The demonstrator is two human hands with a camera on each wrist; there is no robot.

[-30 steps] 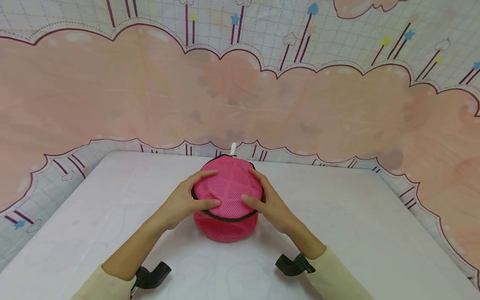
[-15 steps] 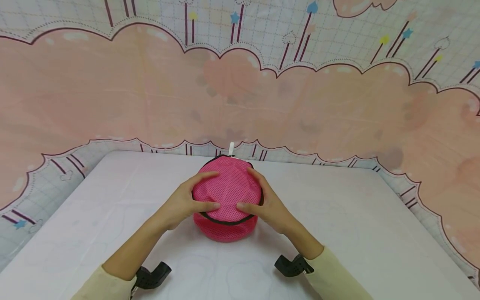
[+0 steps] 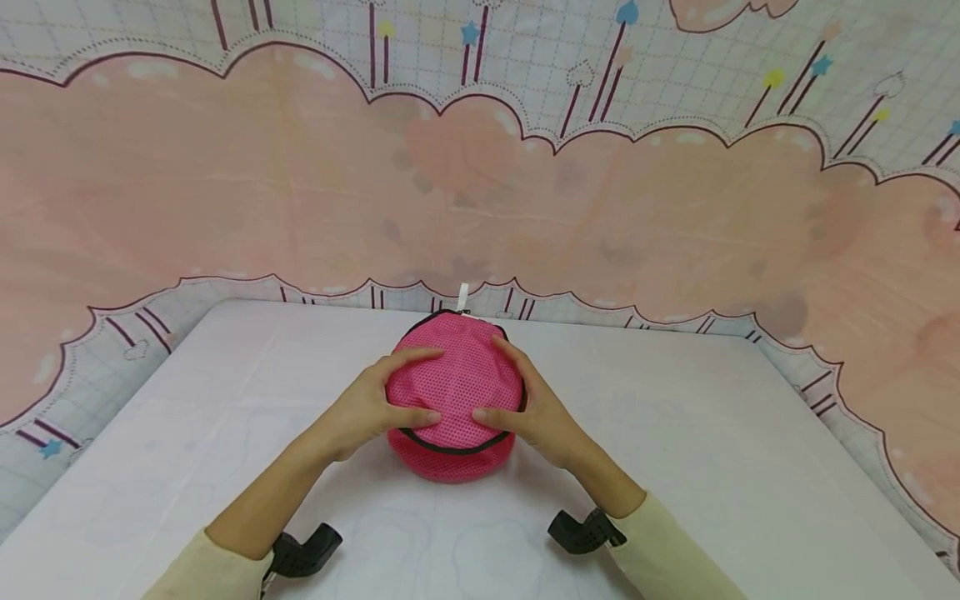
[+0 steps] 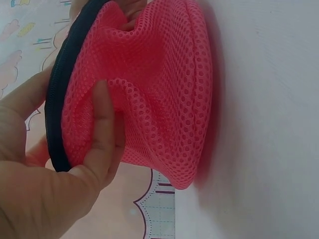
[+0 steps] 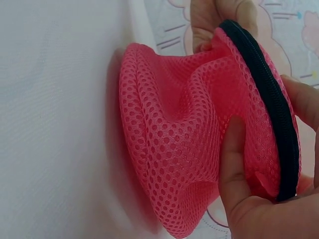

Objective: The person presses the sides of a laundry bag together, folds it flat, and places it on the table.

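Note:
A round pink mesh laundry bag (image 3: 459, 383) stands on the white table, its base resting on the surface. My left hand (image 3: 366, 402) grips its upper left side, thumb on the top panel. From the right, my right hand (image 3: 542, 408) grips the opposite side, and the two thumbs point at each other. A dark zipper (image 4: 61, 94) rings the upper rim, and its teeth run shut along the part shown. At the back of the rim, a white tab (image 3: 463, 295) sticks up. Fingers (image 5: 233, 159) press into the mesh wall below the zipper, creasing it.
The white table (image 3: 690, 467) extends around the bag on all sides. Behind it hangs a printed cloth (image 3: 337, 192) with pink clouds. A black wrist camera (image 3: 306, 550) sits near the left cuff, another (image 3: 585, 531) near the right.
The right thumb has slid left over the top panel, and the bag's front rim has dipped slightly toward the base. The left hand has barely moved.

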